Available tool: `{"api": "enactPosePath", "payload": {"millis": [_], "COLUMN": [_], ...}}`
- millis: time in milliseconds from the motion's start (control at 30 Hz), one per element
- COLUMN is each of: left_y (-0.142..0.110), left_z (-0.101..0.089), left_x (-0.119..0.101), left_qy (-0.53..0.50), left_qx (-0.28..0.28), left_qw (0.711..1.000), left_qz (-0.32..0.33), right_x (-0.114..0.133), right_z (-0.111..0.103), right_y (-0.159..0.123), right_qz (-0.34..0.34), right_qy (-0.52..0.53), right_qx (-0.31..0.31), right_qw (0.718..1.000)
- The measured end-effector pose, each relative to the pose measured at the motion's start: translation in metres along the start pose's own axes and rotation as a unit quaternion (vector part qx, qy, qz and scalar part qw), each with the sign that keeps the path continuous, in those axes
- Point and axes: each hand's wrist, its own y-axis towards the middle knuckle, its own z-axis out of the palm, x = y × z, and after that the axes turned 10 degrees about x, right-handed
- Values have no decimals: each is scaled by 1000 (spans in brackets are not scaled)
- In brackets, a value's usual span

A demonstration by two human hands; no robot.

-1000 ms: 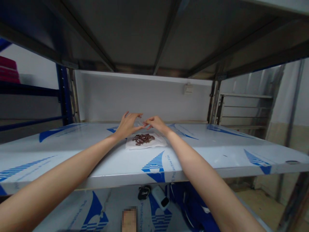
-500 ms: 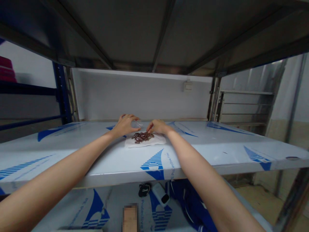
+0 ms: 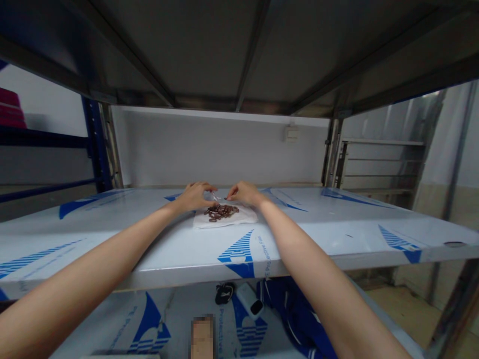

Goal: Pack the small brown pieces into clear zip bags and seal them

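Left hand [image 3: 193, 197] and right hand [image 3: 244, 193] had grips closed on a small clear plastic piece [image 3: 216, 198] between them, just above brown capsules [image 3: 220, 213] piled on white tissue [image 3: 247, 217], on a film-covered steel shelf [image 3: 322, 224], blue garment [image 3: 292, 314] underneath

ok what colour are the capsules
The capsules are dark reddish brown, best seen in the head view.

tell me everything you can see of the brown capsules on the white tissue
The brown capsules are small, oblong and glossy reddish-brown. They lie in one loose cluster, some overlapping, on a white tissue on a steel shelf covered in blue-printed protective film. The left hand and right hand are just behind them, and neither seems to touch them.
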Motion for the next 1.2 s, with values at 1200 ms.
{"api": "enactPosePath", "payload": {"millis": [1200], "left_y": [6], "left_z": [6], "left_x": [11], "left_qy": [-173], "left_qx": [0], "left_qw": [984], "left_qz": [43], "right_x": [11], "right_z": [-2], "right_y": [-3], "right_qz": [21], "right_qy": [60], "right_qx": [-15], "right_qw": [998]}}
